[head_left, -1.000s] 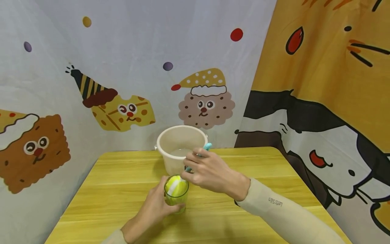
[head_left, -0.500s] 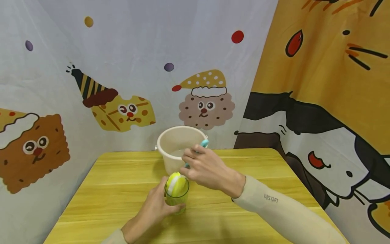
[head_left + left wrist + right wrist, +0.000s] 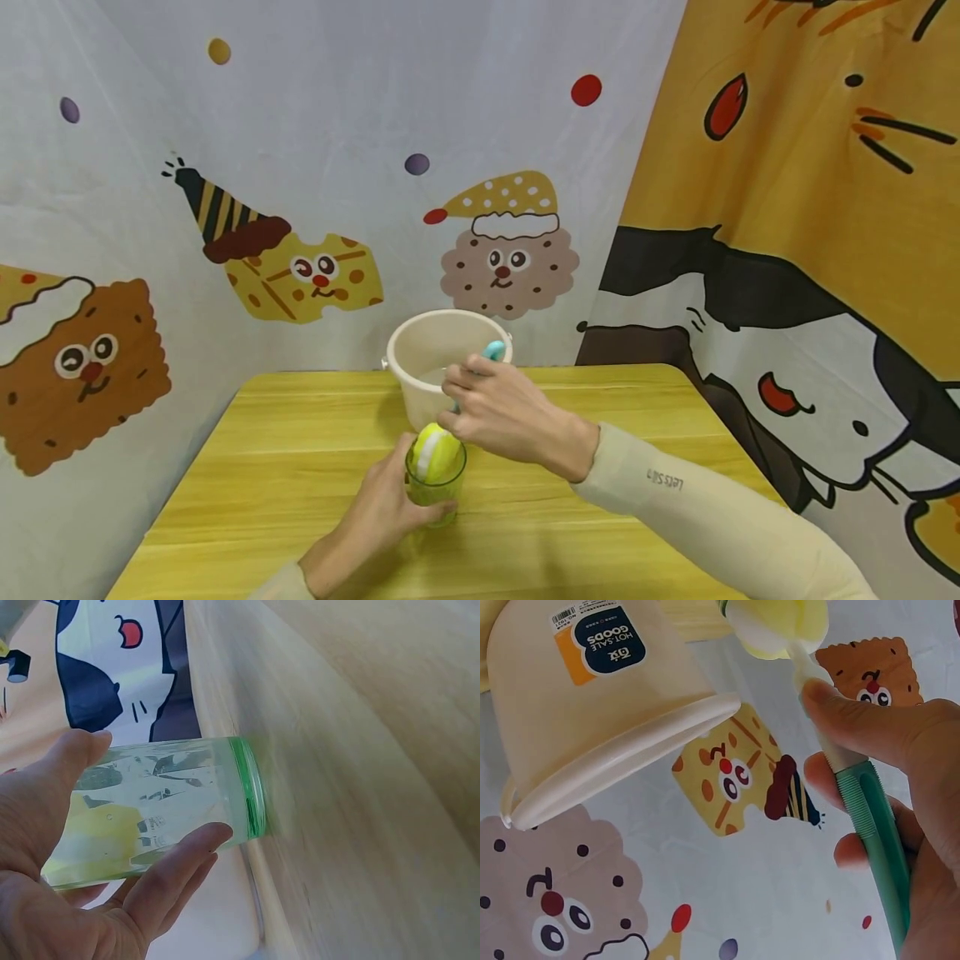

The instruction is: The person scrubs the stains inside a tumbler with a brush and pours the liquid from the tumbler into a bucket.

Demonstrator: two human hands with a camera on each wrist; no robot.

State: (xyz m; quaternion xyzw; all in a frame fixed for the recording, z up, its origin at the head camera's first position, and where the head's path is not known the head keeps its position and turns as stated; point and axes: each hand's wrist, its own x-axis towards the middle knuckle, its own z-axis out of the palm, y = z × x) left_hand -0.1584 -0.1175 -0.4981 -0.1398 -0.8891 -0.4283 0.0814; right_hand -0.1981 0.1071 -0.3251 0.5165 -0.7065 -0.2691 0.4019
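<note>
My left hand [image 3: 375,504] holds a green-tinted drinking glass [image 3: 187,780], thumb on one side and fingers on the other. The glass's thick base is right by the table top in the left wrist view. A yellow and white sponge brush [image 3: 437,454] has its head in the glass mouth, part of it above the rim. My right hand [image 3: 506,412] grips the brush's white and teal handle [image 3: 874,840], with the thumb pressed along its neck. The handle tilts up and away from the glass in the head view.
Just behind the glass stands a cream bucket [image 3: 422,392] bearing a label [image 3: 604,645]. It sits on the wooden table [image 3: 285,467] near the back edge. A cartoon-printed cloth [image 3: 315,125] hangs close behind and to the right.
My right hand has shifted a little to the left and up, and the handle end has moved with it. The sponge head has turned slightly in the glass. My left hand stays in place.
</note>
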